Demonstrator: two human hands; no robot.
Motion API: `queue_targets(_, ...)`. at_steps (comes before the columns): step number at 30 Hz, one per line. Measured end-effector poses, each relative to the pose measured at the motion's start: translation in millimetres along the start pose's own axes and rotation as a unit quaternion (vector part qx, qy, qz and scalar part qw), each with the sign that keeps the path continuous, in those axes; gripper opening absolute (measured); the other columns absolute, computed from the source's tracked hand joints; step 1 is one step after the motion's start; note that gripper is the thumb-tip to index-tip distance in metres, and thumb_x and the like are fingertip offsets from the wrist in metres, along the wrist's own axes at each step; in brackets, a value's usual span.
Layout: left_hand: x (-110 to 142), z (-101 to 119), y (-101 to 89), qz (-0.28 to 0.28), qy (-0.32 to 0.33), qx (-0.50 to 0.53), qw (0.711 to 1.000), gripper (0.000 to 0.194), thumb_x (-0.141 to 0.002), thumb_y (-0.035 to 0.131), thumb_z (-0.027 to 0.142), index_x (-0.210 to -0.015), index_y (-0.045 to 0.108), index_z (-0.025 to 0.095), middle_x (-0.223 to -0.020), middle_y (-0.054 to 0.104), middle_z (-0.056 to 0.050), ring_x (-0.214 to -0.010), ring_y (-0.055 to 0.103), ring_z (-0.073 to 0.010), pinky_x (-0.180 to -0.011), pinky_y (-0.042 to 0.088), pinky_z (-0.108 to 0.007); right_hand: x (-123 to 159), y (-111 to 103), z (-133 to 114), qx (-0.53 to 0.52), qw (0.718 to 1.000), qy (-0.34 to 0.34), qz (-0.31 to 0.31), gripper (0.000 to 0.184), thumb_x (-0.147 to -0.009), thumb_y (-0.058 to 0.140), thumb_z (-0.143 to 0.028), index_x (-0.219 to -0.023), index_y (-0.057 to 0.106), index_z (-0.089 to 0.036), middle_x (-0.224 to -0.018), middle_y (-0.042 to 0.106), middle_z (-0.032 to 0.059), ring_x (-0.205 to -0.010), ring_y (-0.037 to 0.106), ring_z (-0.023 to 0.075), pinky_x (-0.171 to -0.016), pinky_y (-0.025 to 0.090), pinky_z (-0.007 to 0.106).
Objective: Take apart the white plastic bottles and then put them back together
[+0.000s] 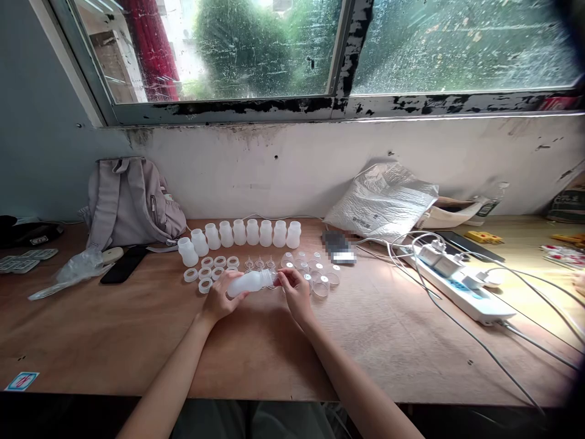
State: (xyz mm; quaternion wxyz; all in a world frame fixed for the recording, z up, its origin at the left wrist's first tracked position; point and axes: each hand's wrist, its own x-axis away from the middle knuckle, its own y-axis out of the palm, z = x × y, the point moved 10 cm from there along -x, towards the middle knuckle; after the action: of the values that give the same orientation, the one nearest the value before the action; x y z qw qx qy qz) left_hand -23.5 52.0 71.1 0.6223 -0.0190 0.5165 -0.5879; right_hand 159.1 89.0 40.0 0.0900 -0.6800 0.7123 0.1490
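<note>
Bottle (249,283) held in L hand (223,299), R hand (295,291) pinching clear bit (276,278) at mouth; off-centre push cd slip, scatter nearby caps (321,288).

Soft daylight falls through the grimy window (256,55), where the scenery beyond is blurred and glares white on the left. The table (114,329) is moderately lit, with a bright yellowish patch around the power strip (484,306) at right and deep shadow beneath the front edge. Blurred darkness covers the right corners; blocky pixels mask a small spot right of centre.
</note>
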Motion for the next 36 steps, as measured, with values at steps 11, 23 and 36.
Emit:
queue_targets(11,0.0,-0.8,2.0,-0.011,-0.004,0.017,1.0,0.033,-0.073,0.054,0.03,-0.104,0.047,0.019,-0.102,0.053,-0.009,-0.098,0.05,-0.0227,-0.084,0.041,-0.037,-0.7,-0.4,4.9,0.052,0.998,0.026,-0.005,0.033,-0.076,0.048,-0.048,-0.062,0.045,-0.019,-0.052,0.046,-0.0031,-0.044,0.042,0.0089,-0.045,0.034,0.022)
queue_targets(23,0.2,2.3,7.8,-0.037,0.005,0.038,0.999,0.033,-0.075,0.051,0.031,-0.105,0.047,0.018,-0.103,0.053,-0.01,-0.098,0.05,-0.0228,-0.084,0.041,-0.037,-1.1,-1.3,10.6,0.1,0.994,0.045,-0.015,0.042,-0.074,0.043,-0.053,-0.05,0.033,-0.02,-0.043,0.032,-0.0053,-0.039,0.029,0.0073,-0.038,0.022,0.022)
queue_targets(36,1.0,-6.6,5.1,-0.018,-0.036,0.058,0.997,0.027,-0.076,0.048,0.034,-0.098,0.053,0.019,-0.094,0.059,-0.006,-0.084,0.056,-0.0192,-0.073,0.045,-0.03,-1.8,6.2,11.1,0.092,0.994,0.037,-0.044,0.036,-0.075,0.047,-0.048,-0.055,0.036,-0.02,-0.048,0.035,-0.0058,-0.04,0.032,0.0067,-0.037,0.028,0.02)
